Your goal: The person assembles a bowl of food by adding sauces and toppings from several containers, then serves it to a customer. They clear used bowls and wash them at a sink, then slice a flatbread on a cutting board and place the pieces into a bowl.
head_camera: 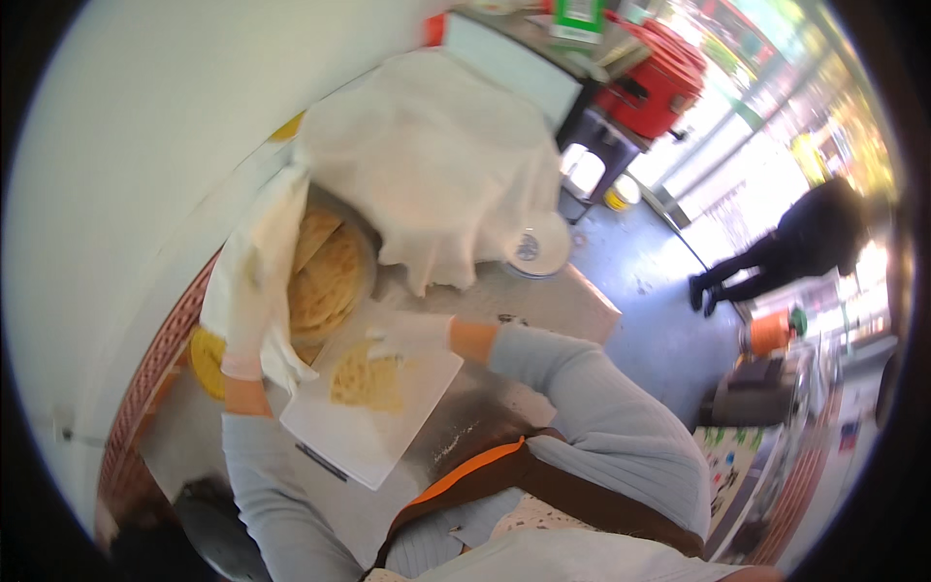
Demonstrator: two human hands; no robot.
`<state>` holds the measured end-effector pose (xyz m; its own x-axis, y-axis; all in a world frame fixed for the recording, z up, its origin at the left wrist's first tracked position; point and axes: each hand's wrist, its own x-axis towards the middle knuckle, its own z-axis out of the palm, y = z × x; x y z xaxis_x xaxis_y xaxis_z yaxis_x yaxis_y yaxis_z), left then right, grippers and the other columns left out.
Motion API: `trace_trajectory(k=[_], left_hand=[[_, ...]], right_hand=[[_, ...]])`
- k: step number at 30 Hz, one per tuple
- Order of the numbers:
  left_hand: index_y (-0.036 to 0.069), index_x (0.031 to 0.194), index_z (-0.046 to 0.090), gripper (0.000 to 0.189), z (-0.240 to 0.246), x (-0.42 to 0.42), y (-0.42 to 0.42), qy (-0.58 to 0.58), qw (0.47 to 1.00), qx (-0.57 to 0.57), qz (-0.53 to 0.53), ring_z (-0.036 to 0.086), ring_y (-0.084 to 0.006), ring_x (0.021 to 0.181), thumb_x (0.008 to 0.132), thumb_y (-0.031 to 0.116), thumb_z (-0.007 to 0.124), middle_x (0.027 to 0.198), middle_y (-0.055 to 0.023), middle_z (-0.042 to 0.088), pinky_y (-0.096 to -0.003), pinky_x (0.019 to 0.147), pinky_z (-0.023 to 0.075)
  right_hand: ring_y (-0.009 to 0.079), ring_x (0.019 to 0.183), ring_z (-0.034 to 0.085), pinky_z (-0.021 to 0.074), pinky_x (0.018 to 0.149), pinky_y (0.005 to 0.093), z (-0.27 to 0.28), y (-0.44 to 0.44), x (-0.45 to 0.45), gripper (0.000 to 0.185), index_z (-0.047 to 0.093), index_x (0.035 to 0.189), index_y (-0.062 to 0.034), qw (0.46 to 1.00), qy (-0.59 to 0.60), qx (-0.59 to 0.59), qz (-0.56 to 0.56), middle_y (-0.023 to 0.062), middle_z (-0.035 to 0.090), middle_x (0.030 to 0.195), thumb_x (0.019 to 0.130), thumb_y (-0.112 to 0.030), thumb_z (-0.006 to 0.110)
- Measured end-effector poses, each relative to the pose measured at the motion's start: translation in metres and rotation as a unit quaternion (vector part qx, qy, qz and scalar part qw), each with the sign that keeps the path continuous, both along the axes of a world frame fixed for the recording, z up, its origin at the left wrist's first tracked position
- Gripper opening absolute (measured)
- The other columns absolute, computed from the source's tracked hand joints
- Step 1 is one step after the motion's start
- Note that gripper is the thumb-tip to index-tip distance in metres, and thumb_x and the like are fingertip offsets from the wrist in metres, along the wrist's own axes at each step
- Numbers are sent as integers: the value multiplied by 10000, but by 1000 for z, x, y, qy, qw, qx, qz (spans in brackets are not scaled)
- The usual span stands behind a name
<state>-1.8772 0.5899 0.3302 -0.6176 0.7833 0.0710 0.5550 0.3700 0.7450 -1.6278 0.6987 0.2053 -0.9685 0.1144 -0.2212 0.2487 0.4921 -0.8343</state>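
Note:
My left hand (pixel 254 320), in a thin white glove, grips the side of a white cloth (pixel 225 284), which is drawn back from a round metal basin (pixel 371 262). Inside the basin lies a stack of browned flatbreads (pixel 327 291), the top one cut into pieces. My right hand (pixel 411 336), also gloved, reaches over a white cutting board (pixel 364 451). Its fingers are at the far edge of a cut piece of flatbread (pixel 364 378) on the board; blur hides whether they pinch it. A slim dark object (pixel 321 462) lies along the board's near left edge.
A large white cloth (pixel 436 145) covers a mound behind the basin. Beside it is a round white lid or container (pixel 538 244). A yellow round object (pixel 207 362) sits near my left wrist. Farther right are a red container (pixel 654 80) and a standing person (pixel 807 233).

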Motion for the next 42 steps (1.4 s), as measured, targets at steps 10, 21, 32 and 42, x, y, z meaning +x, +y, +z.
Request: trace_trajectory(k=[10, 21, 32, 42], left_hand=[[-130, 1457, 465, 506, -197, 46, -219, -207, 913, 6, 351, 611, -382, 1243, 1071, 196, 502, 1443, -285, 566, -427, 1080, 490], [-90, 1472, 489, 624, -273, 95, -267, -16, 974, -132, 185, 452, -395, 1452, 1041, 353, 576, 1540, -287, 484, -443, 1232, 336], [-46, 1537, 405, 800, -214, 178, -259, 7, 969, -195, 148, 379, -419, 1477, 906, 357, 687, 1580, -257, 433, -455, 1239, 302], [142, 1564, 435, 881, -190, 244, -127, 80, 962, -204, -165, 405, -410, 1450, 782, 283, 815, 1590, -203, 402, -486, 1193, 371]], right_hand=[[453, 1151, 634, 520, 959, 540, -89, -39, 58, 521, 565, 1373, -28, 962, -26, 144, -230, 270, 665, 1221, 927, -282, 653], [497, 880, 696, 562, 774, 583, -159, -69, 92, 475, 575, 1259, 59, 930, -14, 146, -337, 298, 714, 929, 923, -276, 608], [445, 1230, 596, 478, 1047, 494, -74, -72, 245, 773, 405, 1538, 9, 934, -4, 171, -314, 303, 622, 1319, 854, -180, 712], [442, 1188, 616, 521, 977, 499, -98, -44, 305, 818, 341, 1552, 20, 842, -243, 311, -368, 275, 619, 1246, 813, -113, 668]])
